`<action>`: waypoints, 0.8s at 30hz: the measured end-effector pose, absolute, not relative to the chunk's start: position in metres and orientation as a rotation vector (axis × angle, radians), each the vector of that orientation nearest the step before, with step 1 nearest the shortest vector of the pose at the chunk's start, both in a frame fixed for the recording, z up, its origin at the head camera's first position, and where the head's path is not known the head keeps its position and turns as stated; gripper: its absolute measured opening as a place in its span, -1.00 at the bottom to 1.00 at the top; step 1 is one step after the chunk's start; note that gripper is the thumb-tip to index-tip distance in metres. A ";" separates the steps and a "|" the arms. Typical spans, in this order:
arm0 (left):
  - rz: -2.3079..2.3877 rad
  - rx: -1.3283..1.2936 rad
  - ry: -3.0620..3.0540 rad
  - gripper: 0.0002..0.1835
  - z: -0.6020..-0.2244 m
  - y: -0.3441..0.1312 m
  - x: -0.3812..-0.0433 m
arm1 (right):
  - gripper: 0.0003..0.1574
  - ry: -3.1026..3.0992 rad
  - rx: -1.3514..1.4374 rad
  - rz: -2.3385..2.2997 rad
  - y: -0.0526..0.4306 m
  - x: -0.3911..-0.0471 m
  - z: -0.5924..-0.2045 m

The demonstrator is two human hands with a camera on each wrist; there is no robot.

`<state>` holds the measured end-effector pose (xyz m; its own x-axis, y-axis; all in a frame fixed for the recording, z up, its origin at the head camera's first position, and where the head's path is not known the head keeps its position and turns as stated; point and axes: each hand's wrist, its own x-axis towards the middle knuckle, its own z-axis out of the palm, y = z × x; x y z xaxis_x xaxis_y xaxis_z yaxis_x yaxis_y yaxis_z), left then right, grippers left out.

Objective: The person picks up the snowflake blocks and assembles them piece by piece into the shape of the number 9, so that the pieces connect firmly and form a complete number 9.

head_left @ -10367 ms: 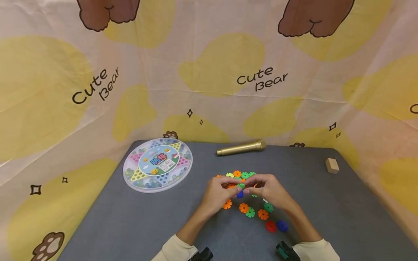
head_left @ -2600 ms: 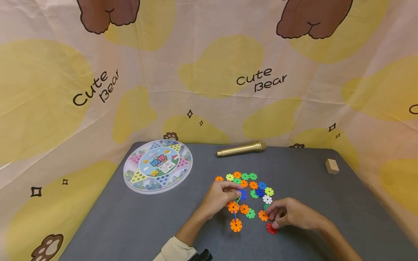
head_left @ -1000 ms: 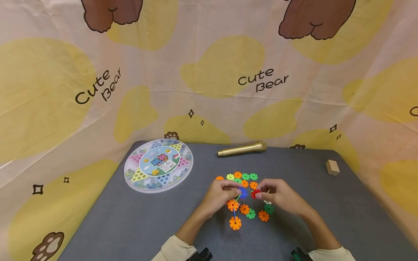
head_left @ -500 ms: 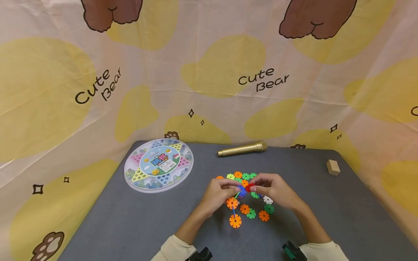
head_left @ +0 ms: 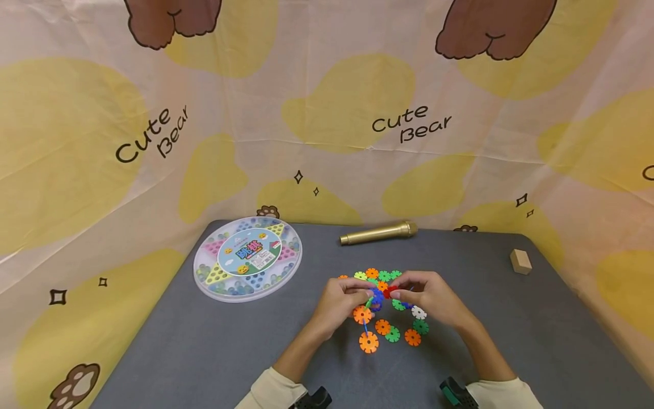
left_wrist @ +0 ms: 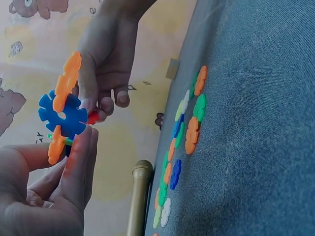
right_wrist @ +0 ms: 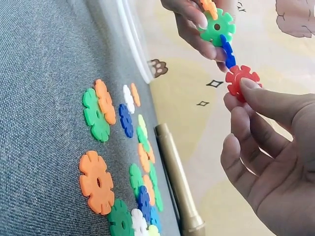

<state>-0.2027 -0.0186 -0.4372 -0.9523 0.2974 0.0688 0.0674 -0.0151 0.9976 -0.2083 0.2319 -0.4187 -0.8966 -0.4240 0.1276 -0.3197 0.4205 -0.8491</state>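
My left hand [head_left: 334, 304] pinches a chain of slotted plastic snowflake discs. In it an orange disc [head_left: 368, 342] hangs lowest, joined by a blue disc [left_wrist: 61, 115] to a second orange disc [head_left: 362, 314]. Beyond that come a green disc [right_wrist: 219, 30] and another blue disc [right_wrist: 228, 55], close to my left fingertips. Between thumb and fingers my right hand [head_left: 428, 295] pinches a red disc [right_wrist: 240, 73], its edge meeting this blue disc. Both hands are raised over the grey table, fingertips nearly together.
Several loose discs lie below and behind the hands, among them an orange disc [head_left: 413, 337] and a white disc [head_left: 419, 312]. A round Chinese checkers box [head_left: 247, 259] lies back left, a gold microphone [head_left: 378, 233] at the back, a wooden block [head_left: 521, 262] far right.
The blue and red discs have left the table's front right. Blue now sits on the chain; my right hand picked up the red disc and brought it left and up to the blue one.
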 end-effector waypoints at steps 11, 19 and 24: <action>2.100 0.400 2.081 -0.78 -0.437 -0.018 -0.202 | -0.87 2.557 -0.733 -1.553 0.227 -0.208 -0.422; 2.095 0.385 2.066 -0.82 -0.438 -0.016 -0.201 | -0.89 2.580 -0.766 -1.619 0.222 -0.206 -0.426; 2.097 0.372 2.039 -0.81 -0.439 -0.015 -0.200 | -0.90 2.594 -0.799 -1.620 0.221 -0.207 -0.426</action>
<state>-0.2003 -0.0154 -0.4394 -0.9499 0.3093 0.0451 0.0364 -0.0340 0.9988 -0.2066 0.2207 -0.4264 -0.8720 -0.4047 0.2752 -0.4249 0.3470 -0.8361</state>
